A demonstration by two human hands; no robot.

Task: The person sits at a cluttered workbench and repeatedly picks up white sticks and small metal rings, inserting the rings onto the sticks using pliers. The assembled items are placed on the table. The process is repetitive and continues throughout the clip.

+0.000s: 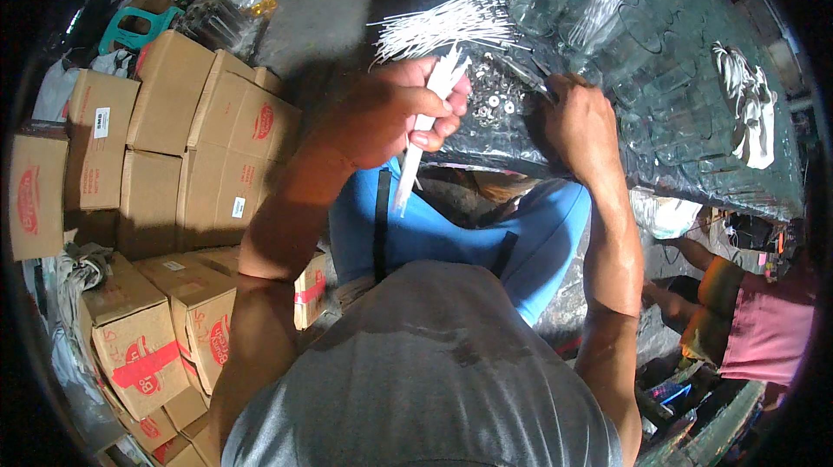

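**Hands at the wick table**

Left hand [408, 115] grips a bundle of white wicks [425, 133], fingers curled tight round it, its ends sticking out above and below my fist. My right hand [577, 120] is closed over a thin metal tool [525, 72], its tip in the small metal discs [495, 94] lying between my hands on the dark table [694, 163]. More loose white wicks [447, 26] fan out just beyond my left hand. Brown cardboard boxes [173, 146] with red oval marks and small white labels are stacked at my left.
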